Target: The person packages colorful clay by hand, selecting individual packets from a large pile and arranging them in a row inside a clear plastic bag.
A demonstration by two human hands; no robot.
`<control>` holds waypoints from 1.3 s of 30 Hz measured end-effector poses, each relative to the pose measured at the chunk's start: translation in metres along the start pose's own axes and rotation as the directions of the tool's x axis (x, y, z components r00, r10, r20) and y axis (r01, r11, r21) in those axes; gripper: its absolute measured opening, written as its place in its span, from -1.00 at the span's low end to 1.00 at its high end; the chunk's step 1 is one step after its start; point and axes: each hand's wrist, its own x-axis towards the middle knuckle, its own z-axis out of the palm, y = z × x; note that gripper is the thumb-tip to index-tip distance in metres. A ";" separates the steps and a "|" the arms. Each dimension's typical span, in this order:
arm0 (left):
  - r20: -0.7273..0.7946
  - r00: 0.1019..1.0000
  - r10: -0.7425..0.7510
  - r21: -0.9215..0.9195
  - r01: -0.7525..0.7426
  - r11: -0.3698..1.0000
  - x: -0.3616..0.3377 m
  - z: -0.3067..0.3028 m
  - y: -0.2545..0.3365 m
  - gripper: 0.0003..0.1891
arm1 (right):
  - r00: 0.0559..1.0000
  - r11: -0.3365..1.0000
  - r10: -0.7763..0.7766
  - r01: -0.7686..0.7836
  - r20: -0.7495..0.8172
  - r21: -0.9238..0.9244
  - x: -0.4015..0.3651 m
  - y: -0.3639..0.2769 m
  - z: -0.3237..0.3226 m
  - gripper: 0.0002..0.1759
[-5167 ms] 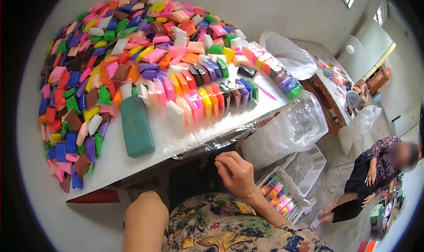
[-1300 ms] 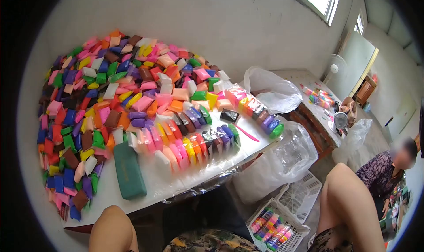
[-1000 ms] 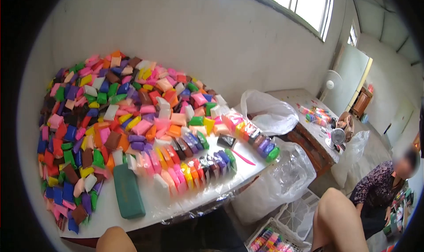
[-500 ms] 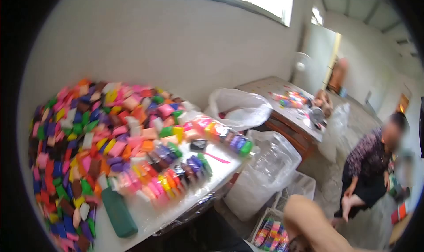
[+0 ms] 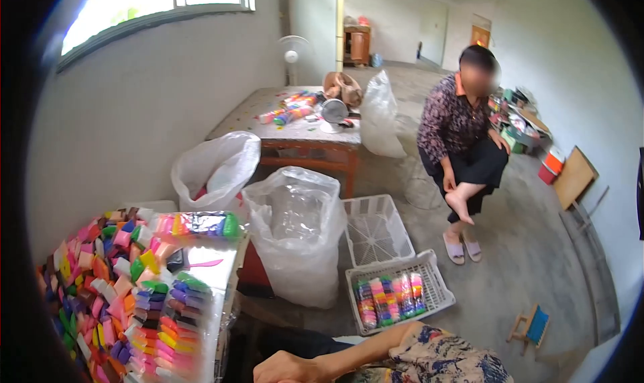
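Observation:
My right hand [image 5: 288, 368] is at the bottom edge, its back and bent knuckles showing; its fingers are cut off below the frame, so what it holds, if anything, is hidden. A patterned sleeve [image 5: 439, 353] covers the upper part of that arm. My left hand is out of view. To the left, a white table [image 5: 213, 296] carries a heap of small coloured blocks [image 5: 94, 285] that look like modelling clay. Rows of coloured blocks [image 5: 164, 332] lie near the table's edge, partly blurred. Behind them rests a clear-wrapped multicoloured pack [image 5: 201, 224], with a pink plastic tool [image 5: 206, 263] nearby.
Two large plastic bags [image 5: 298, 242] [image 5: 218, 165] stand beyond the table. On the floor, a white basket [image 5: 439, 302] holds several wrapped packs, with another basket [image 5: 379, 225] behind it. A person [image 5: 463, 134] sits to the right. A small stool [image 5: 530, 329] stands at lower right.
The view has swung right, bringing the seated person and baskets nearer the middle and the coloured heap to the left edge. My right forearm now shows down to the hand; the green bottle-shaped object is out of view.

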 end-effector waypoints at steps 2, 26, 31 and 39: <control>0.113 0.961 -0.254 0.065 0.248 0.967 -0.009 0.017 -0.038 -0.74 | 0.985 0.995 0.069 -0.057 0.156 -0.080 -0.032 0.037 0.014 -0.47; 0.305 0.852 -0.425 0.404 0.288 0.868 -0.017 0.006 -0.084 -0.60 | 0.824 0.873 0.188 0.109 0.534 -0.475 -0.038 0.039 0.001 -0.88; 0.092 0.975 -0.204 0.311 0.166 0.936 0.002 -0.034 -0.003 -0.66 | 0.965 0.848 0.117 0.026 0.234 -0.530 0.000 0.036 -0.044 -0.90; -0.061 0.990 -0.126 0.196 0.135 0.971 0.019 -0.057 0.029 -0.68 | 0.982 0.884 0.149 -0.080 0.116 -0.461 -0.011 0.037 -0.034 -0.90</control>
